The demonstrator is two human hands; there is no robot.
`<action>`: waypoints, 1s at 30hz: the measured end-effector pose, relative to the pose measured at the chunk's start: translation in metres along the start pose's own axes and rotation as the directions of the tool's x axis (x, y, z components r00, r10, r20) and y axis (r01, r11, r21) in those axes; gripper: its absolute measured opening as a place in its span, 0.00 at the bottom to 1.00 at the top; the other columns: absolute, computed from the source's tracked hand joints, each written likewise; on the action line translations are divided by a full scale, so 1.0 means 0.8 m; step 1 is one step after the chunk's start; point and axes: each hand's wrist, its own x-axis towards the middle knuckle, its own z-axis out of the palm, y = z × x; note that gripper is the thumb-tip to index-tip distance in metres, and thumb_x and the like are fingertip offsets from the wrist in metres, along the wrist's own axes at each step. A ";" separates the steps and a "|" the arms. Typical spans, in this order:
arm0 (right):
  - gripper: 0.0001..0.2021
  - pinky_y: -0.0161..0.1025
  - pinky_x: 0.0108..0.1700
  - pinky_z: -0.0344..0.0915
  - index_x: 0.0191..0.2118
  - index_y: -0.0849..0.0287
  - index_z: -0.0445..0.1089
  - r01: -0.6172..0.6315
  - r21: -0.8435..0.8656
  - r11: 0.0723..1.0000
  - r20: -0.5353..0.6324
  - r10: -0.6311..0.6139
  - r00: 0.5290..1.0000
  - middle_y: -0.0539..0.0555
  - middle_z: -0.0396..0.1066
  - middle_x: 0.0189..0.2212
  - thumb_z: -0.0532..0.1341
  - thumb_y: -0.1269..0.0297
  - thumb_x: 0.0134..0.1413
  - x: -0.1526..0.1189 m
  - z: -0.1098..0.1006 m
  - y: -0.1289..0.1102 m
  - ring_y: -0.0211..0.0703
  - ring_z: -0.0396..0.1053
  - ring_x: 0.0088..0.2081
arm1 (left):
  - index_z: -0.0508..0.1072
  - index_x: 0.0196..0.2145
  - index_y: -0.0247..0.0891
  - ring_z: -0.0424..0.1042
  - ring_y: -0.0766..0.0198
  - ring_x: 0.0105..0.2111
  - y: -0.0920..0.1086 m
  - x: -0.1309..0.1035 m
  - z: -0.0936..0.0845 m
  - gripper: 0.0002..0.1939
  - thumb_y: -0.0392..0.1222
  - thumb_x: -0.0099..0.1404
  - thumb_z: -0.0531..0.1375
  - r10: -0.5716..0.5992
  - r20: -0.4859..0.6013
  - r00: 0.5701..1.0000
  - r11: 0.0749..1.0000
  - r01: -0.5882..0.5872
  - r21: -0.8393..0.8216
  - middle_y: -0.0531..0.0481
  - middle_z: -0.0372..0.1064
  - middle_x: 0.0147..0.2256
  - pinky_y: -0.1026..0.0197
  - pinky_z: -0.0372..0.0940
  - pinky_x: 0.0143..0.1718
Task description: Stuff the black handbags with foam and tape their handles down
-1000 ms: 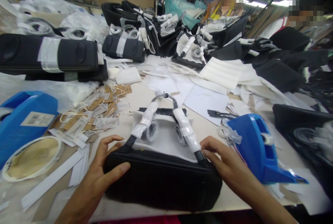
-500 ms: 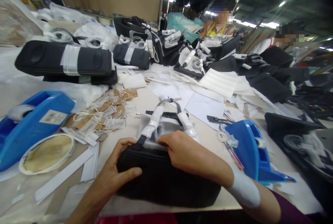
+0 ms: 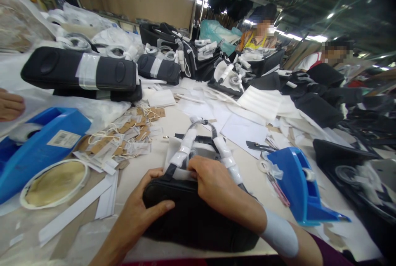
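A black handbag [image 3: 198, 220] rests on the table close to me, its handles [image 3: 187, 146] wrapped in white padding and clear film and standing up behind it. My left hand [image 3: 148, 200] grips the bag's left end, thumb on the front face and fingers over the top edge. At the middle of the bag's top edge, my right hand [image 3: 213, 179] is closed with its fingertips bent down. Whatever those fingertips pinch is hidden from me. A white sheet [image 3: 176, 173] shows between the handles and the bag's top.
On the left are a blue tape dispenser [image 3: 46, 142], a round tub [image 3: 55, 183] and a heap of tags [image 3: 130, 130]. A second blue dispenser [image 3: 297, 183] and pink-handled scissors [image 3: 278, 187] lie right. Wrapped black bags [image 3: 80, 68] stand behind. Another person's hand [image 3: 10, 105] shows far left.
Another person's hand has appeared at the left edge. My right hand has shifted slightly left along the bag's top edge. My left hand keeps its hold.
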 end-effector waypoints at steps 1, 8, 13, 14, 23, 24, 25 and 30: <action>0.08 0.37 0.30 0.49 0.33 0.59 0.68 0.013 0.009 1.000 -0.009 -0.013 1.000 0.52 0.72 0.31 0.54 0.76 0.57 -0.001 0.001 0.001 0.40 0.66 0.31 | 0.67 0.43 0.41 0.72 0.54 0.42 0.000 0.001 0.000 0.24 0.53 0.52 0.67 0.002 0.001 1.000 1.000 -0.002 0.002 0.51 0.72 0.42 0.62 0.66 0.39; 0.10 0.35 0.33 0.55 0.32 0.60 0.67 0.079 0.124 0.989 -0.010 -0.079 0.997 0.52 0.68 0.31 0.51 0.75 0.62 -0.012 -0.009 -0.001 0.38 0.64 0.31 | 0.66 0.40 0.41 0.70 0.58 0.33 -0.001 -0.001 0.001 0.22 0.54 0.52 0.66 -0.059 -0.002 0.998 0.998 0.059 0.025 0.54 0.70 0.31 0.62 0.66 0.33; 0.13 0.42 0.42 0.62 0.51 0.57 0.68 0.141 0.079 0.987 -0.012 -0.140 0.990 0.57 0.68 0.42 0.57 0.60 0.64 -0.035 -0.002 -0.010 0.48 0.65 0.42 | 0.62 0.53 0.43 0.74 0.54 0.36 -0.017 0.005 -0.005 0.37 0.53 0.48 0.69 -0.055 -0.062 0.997 0.998 0.054 -0.017 0.51 0.72 0.38 0.58 0.69 0.38; 0.16 0.44 0.43 0.62 0.55 0.56 0.66 0.157 0.036 0.987 -0.033 -0.155 0.987 0.58 0.68 0.43 0.58 0.61 0.63 -0.038 0.004 -0.012 0.50 0.65 0.44 | 0.63 0.54 0.43 0.74 0.53 0.38 -0.019 0.007 -0.006 0.38 0.53 0.48 0.69 -0.048 -0.047 0.998 0.999 0.048 -0.013 0.50 0.72 0.40 0.57 0.70 0.40; 0.12 0.36 0.48 0.65 0.47 0.55 0.72 0.246 0.331 0.911 -0.297 -0.147 0.944 0.54 0.71 0.45 0.54 0.70 0.64 -0.048 -0.039 0.046 0.40 0.69 0.45 | 0.68 0.44 0.43 0.75 0.55 0.31 -0.025 0.012 -0.014 0.28 0.58 0.49 0.68 -0.092 0.101 0.991 0.994 0.097 -0.042 0.53 0.75 0.30 0.59 0.70 0.33; 0.13 0.36 0.50 0.64 0.46 0.55 0.73 0.207 0.377 0.903 -0.386 -0.050 0.921 0.53 0.71 0.45 0.53 0.73 0.63 -0.048 -0.044 0.067 0.40 0.69 0.46 | 0.69 0.44 0.44 0.75 0.54 0.32 -0.028 0.014 -0.020 0.29 0.59 0.49 0.67 -0.075 0.125 0.989 0.997 0.078 -0.025 0.52 0.75 0.31 0.59 0.70 0.34; 0.15 0.38 0.51 0.64 0.45 0.55 0.73 0.169 0.409 0.897 -0.454 0.039 0.890 0.53 0.71 0.45 0.52 0.75 0.61 -0.046 -0.045 0.089 0.41 0.68 0.47 | 0.70 0.45 0.44 0.76 0.52 0.34 -0.030 0.017 -0.028 0.29 0.60 0.49 0.67 -0.046 0.141 0.989 0.999 0.047 -0.006 0.51 0.76 0.33 0.57 0.71 0.36; 0.17 0.43 0.51 0.64 0.47 0.56 0.72 0.083 0.605 0.792 -0.381 0.196 0.903 0.55 0.70 0.49 0.56 0.73 0.52 -0.027 -0.009 0.165 0.46 0.67 0.51 | 0.78 0.43 0.46 0.66 0.47 0.55 -0.010 0.057 -0.062 0.23 0.63 0.59 0.57 0.099 0.026 0.995 0.966 -0.103 0.238 0.47 0.72 0.50 0.54 0.61 0.57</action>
